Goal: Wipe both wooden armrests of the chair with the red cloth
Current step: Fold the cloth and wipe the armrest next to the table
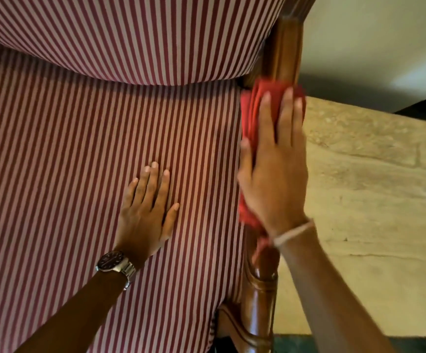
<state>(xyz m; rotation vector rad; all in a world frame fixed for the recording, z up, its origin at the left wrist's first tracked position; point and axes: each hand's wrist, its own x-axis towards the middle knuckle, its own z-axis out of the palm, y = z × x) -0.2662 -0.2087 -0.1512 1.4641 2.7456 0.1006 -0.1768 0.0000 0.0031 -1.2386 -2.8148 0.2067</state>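
The chair's striped seat cushion (79, 174) fills most of your view, running from the near edge up to the rounded striped back cushion (130, 34) that overhangs it at the far side, and its right edge butts straight against the wooden armrest (284, 47). That armrest runs near to far along the right side of the seat; bare polished wood shows at the far end beside the back cushion, and again at the near end where the carved front post (260, 301) drops away. Right of the armrest the pale stone floor (372, 187) lies open, with a dark strip along its far right corner, so that side has free room while the left side is hemmed in by the cushion. The red cloth (251, 115) is draped over the middle stretch of the armrest, bunched in folds, with one frayed end hanging out below your wrist on the near side. Your right hand (273, 179) lies flat on the cloth, fingers stretched toward the far end and thumb hooked over the cushion-side edge, pressing the cloth onto the wood rather than clenching it. Your left hand (145, 212) rests open, palm down, on the seat cushion just left of the armrest, holding nothing. A wristwatch (115, 263) sits on that wrist, and a thin pale band (293, 231) on the right wrist.
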